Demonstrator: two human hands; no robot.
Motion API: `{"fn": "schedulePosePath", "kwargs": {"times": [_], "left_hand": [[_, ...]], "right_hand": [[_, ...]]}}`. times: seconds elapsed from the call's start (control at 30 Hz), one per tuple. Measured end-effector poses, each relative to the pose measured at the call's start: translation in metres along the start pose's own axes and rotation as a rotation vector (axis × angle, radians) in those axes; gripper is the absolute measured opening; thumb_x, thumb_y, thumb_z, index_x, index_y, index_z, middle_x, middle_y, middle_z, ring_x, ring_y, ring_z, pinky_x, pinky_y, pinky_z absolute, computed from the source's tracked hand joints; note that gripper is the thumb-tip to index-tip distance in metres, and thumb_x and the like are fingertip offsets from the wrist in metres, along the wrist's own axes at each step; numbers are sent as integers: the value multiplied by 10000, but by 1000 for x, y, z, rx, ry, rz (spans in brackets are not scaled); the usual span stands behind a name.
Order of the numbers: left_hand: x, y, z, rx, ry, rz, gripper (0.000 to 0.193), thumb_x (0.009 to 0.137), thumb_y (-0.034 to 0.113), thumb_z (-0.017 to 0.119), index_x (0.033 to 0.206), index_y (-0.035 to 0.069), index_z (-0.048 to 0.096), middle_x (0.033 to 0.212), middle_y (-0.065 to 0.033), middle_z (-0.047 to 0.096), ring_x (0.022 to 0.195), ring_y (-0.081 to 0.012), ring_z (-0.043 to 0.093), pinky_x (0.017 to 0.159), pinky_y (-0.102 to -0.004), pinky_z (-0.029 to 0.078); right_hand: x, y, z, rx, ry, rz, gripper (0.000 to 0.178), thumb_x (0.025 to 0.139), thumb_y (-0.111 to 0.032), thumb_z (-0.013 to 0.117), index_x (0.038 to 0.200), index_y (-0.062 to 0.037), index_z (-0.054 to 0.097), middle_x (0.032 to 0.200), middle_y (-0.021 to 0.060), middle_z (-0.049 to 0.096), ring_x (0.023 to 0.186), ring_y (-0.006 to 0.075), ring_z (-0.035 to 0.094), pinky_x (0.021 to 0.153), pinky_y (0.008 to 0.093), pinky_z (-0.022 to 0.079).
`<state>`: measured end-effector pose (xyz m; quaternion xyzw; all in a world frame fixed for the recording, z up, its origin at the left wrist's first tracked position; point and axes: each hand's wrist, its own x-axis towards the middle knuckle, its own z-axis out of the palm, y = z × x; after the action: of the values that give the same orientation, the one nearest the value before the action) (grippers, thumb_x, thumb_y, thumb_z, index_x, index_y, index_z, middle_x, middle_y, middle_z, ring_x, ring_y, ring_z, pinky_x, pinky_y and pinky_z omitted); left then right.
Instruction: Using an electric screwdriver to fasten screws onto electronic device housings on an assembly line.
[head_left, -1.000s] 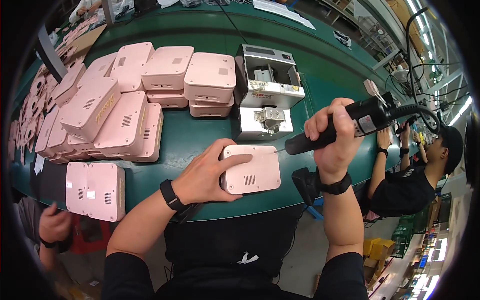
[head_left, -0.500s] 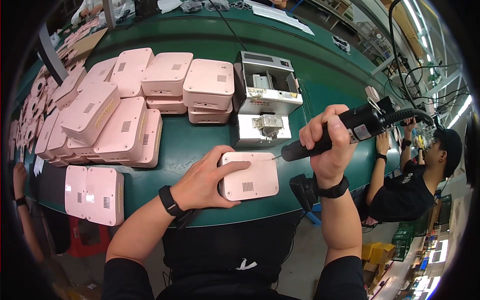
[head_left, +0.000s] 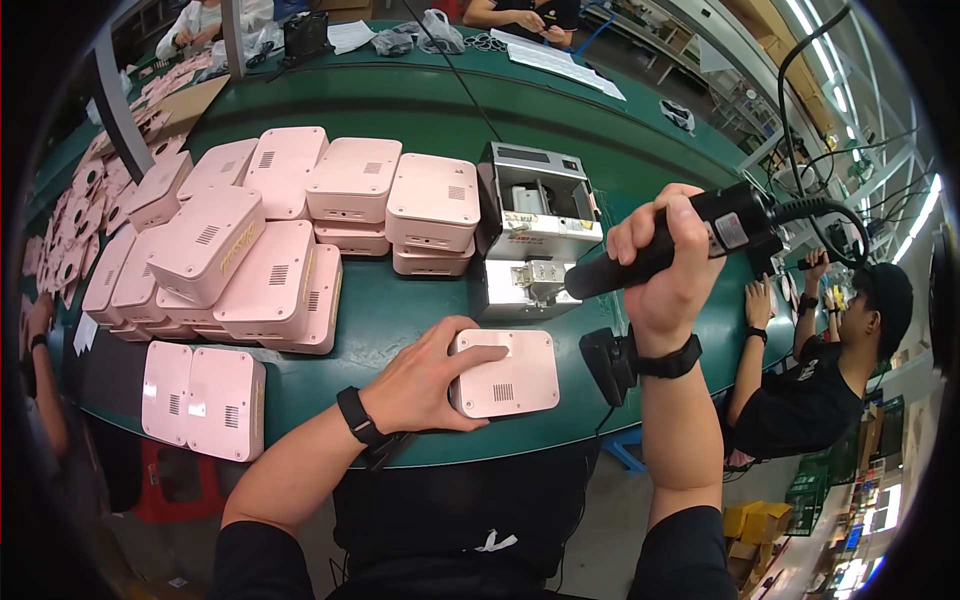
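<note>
A pale pink plastic box [head_left: 512, 386] lies flat on the green table, its vented side facing up. My left hand [head_left: 425, 378] grips the box by its left end, thumb along the near side and index finger resting on top. Raised to the right, my right hand [head_left: 668, 262] is wrapped around a black corded electric screwdriver [head_left: 598, 281]. The screwdriver's nose points left, at the metal pick-up block [head_left: 541, 279] of the screw feeder [head_left: 542, 242]. Its bit cannot be made out against the block.
Stacked pink boxes [head_left: 262, 262] fill the table's left side, with two more boxes [head_left: 228, 405] by the near edge. Pink covers [head_left: 80, 225] lie heaped at far left. A co-worker [head_left: 815, 390] works at right. The screwdriver's cable [head_left: 855, 230] loops overhead.
The screwdriver's tip has left the box's far right corner and moved up to the feeder's metal block. My left hand still holds the box. The whole view has shifted slightly.
</note>
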<state>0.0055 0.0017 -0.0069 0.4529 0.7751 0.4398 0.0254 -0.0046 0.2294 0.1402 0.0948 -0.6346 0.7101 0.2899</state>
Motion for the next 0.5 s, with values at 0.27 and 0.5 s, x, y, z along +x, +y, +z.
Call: {"fn": "schedulePosePath", "kwargs": {"times": [0.27, 0.5], "left_hand": [[-1, -1, 0, -1, 4, -3, 777, 592, 303, 883, 1303, 194, 590, 1264, -144, 471, 1167, -348, 533, 966, -427, 492], [1, -5, 0, -20, -4, 12, 787, 586, 298, 883, 1307, 189, 585, 1263, -152, 471, 1164, -354, 532, 964, -433, 494]], "right_hand": [[-7, 0, 5, 0, -24, 88, 217, 959, -272, 521, 938, -56, 505, 631, 54, 485, 518, 155, 478, 548, 334, 435], [-23, 0, 14, 39, -107, 95, 219, 955, -276, 523, 955, -59, 501, 633, 48, 488, 513, 150, 472, 536, 329, 429]]}}
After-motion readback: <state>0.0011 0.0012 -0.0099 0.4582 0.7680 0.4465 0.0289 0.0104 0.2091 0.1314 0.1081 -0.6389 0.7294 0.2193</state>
